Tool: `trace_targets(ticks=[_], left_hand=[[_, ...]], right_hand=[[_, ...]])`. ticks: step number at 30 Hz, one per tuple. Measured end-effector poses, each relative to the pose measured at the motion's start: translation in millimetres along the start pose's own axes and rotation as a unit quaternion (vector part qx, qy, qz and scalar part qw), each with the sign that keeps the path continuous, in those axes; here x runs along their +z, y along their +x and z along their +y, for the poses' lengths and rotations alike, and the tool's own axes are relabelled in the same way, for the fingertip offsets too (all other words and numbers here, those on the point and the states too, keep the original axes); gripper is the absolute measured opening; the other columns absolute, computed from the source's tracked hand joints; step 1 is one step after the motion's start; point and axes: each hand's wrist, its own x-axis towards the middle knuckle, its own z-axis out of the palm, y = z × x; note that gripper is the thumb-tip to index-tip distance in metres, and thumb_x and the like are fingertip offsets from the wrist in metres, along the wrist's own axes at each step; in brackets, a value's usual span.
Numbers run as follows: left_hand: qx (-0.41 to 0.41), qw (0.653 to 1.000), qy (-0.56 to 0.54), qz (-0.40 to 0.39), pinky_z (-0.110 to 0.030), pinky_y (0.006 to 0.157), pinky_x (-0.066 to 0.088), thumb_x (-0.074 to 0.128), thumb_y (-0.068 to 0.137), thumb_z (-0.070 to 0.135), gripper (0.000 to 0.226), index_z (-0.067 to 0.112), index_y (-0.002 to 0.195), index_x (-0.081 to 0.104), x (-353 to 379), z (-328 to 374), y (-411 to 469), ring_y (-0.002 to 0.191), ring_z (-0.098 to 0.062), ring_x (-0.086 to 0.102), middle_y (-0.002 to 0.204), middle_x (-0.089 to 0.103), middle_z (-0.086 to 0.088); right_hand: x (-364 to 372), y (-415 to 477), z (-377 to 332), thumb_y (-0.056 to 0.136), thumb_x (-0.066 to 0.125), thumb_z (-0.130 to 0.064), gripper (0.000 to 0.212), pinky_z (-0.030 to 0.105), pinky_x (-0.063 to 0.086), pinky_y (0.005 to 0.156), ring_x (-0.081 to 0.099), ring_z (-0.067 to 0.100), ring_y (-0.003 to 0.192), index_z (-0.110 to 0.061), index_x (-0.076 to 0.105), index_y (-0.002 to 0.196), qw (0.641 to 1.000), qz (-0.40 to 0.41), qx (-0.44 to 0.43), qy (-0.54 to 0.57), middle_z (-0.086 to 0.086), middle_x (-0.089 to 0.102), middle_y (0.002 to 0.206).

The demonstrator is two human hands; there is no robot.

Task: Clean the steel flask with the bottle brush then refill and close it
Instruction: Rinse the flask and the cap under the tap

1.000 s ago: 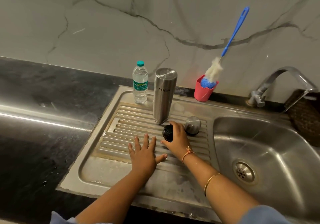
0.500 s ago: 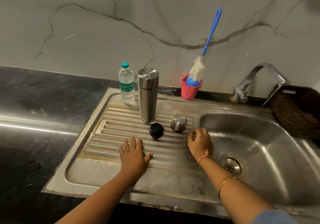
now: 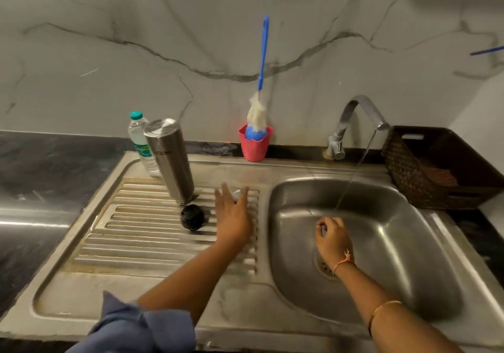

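The left hand's fingers are straight and spread, holding nothing, their tips over a rounded steel cap that shows only in part between them, at the middle of the frame. The right hand's fingers are curled inward at the foot of a thin water stream. Whether they pinch anything is unclear. That hand hangs over the sink basin, right of centre, with its wrist above the drain.

Just left of the left hand, a black stopper lies on the ribbed drainboard. Behind the stopper, nearly touching it, the steel flask stands on the drainboard, left of centre. A clear water bottle with a green cap stands close behind the flask.

At the upper middle, the bottle brush stands head-down in a pink cup against the marble wall. The tap at the upper right is running, and a dark woven basket sits at the right edge.
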Motion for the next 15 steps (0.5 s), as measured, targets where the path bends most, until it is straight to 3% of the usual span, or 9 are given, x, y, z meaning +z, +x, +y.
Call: trace_targets(ticks=[2,4,7,9,11,14,15], left_hand=[[-0.071,0.997,-0.015,-0.028,-0.048,0.115,0.019,0.045,0.095,0.023,0.065,0.03,0.151,0.012,-3.8,7.6,15.7,0.142,-0.043,0.012,0.156,0.001,-0.023],[-0.103,0.993,-0.05,-0.029,-0.046,0.105,0.036,0.048,0.094,0.024,0.057,0.028,0.147,0.026,-4.2,13.2,25.5,0.126,-0.041,0.039,0.148,0.02,-0.019],[-0.117,0.989,-0.089,0.011,-0.041,0.09,0.048,0.058,0.088,0.029,0.041,0.028,0.128,0.047,-4.7,23.8,30.1,0.103,-0.035,0.055,0.128,0.038,-0.013],[-0.142,0.971,-0.192,0.01,-0.037,0.078,0.053,0.072,0.077,0.036,0.037,0.036,0.108,0.052,-3.7,45.1,30.1,0.092,-0.028,0.06,0.114,0.048,-0.007],[-0.189,0.901,-0.391,-0.004,-0.042,0.075,0.058,0.074,0.072,0.036,0.03,0.034,0.093,0.054,5.0,77.5,32.0,0.089,-0.028,0.066,0.104,0.062,-0.011],[-0.241,0.72,-0.646,-0.077,-0.037,0.064,0.057,0.057,0.088,0.021,0.008,0.018,0.095,0.054,26.4,137.7,35.3,0.09,-0.027,0.062,0.104,0.059,-0.018],[-0.248,0.665,-0.697,-0.102,-0.035,0.063,0.055,0.052,0.09,0.019,0.011,0.014,0.1,0.054,33.2,160.0,34.6,0.091,-0.026,0.061,0.105,0.059,-0.018]], right_hand=[[-12.9,7.7,15.9,0.087,0.056,-0.008,0.008,0.029,0.039,0.061,0.056,0.032,0.076,-0.003,0.063,0.087,1.0,-0.018,0.001,0.002,0.014,0.055,0.098],[-25.2,17.7,31.1,0.089,0.055,-0.009,0.009,0.023,0.034,0.058,0.051,0.023,0.075,-0.005,0.063,0.091,0.999,-0.044,0.001,0.004,0.006,0.051,0.098],[-38.0,36.4,46.5,0.089,0.055,-0.008,0.009,0.022,0.036,0.06,0.051,0.021,0.076,-0.007,0.063,0.093,0.997,-0.066,0.014,0.043,0.005,0.049,0.098],[-44.5,51.3,54.2,0.086,0.055,-0.004,0.01,0.028,0.043,0.068,0.053,0.022,0.076,-0.01,0.063,0.091,0.994,-0.07,0.026,0.085,0.007,0.052,0.096],[-52.2,67.2,58.6,0.085,0.054,-0.001,0.015,0.032,0.048,0.075,0.056,0.022,0.077,-0.014,0.061,0.088,0.986,-0.071,0.038,0.143,0.007,0.057,0.09],[-68.5,89.4,56.6,0.089,0.055,-0.006,0.013,0.031,0.048,0.077,0.062,0.023,0.086,-0.011,0.063,0.097,0.976,-0.059,0.033,0.209,0.008,0.066,0.091],[-74.6,96.6,54.2,0.091,0.054,-0.008,0.014,0.03,0.049,0.076,0.063,0.021,0.087,-0.009,0.063,0.102,0.972,-0.051,0.018,0.227,0.007,0.067,0.092]])
